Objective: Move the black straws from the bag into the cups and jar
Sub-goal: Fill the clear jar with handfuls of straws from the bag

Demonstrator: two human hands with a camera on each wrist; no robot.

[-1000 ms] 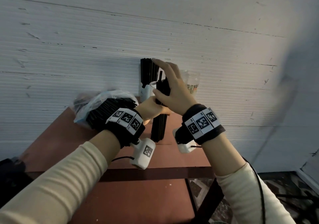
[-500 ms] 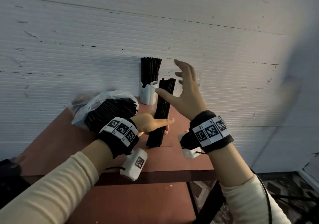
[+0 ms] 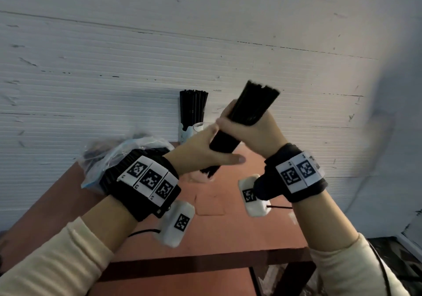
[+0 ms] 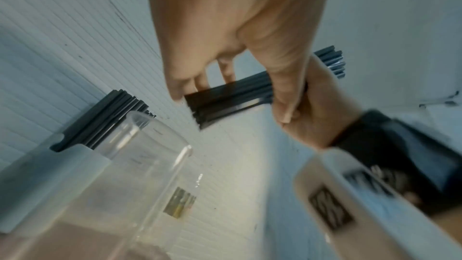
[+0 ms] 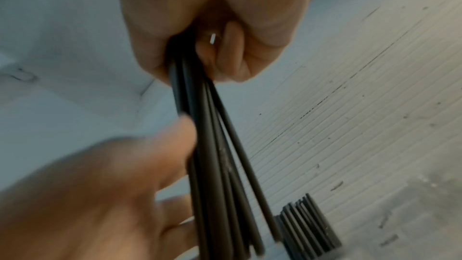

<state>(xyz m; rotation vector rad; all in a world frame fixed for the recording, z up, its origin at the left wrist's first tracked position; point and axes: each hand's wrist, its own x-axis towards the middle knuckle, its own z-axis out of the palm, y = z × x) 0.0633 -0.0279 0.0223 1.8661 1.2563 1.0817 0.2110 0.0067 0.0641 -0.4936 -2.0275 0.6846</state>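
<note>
My right hand (image 3: 262, 133) grips a bundle of black straws (image 3: 251, 108) near its upper part, fingers curled round it (image 5: 212, 155). The bundle tilts up to the right, above the table. My left hand (image 3: 201, 154) holds its lower part between the outstretched thumb and the fingers (image 4: 230, 100). A white cup (image 3: 185, 134) packed with upright black straws (image 3: 193, 106) stands at the back by the wall, a second white cup (image 3: 198, 126) beside it. A clear jar (image 4: 150, 155) holds no straws. The plastic bag (image 3: 127, 145) of straws lies at the left.
The reddish-brown table (image 3: 217, 227) stands against a white ribbed wall (image 3: 91, 67). Its front edge and right edge are near my wrists, with floor below at the right. The cups sit close together at the table's back edge.
My right hand, open half a second ago, has closed round the bundle's upper part. The bundle has come up off the table and tipped to the right.
</note>
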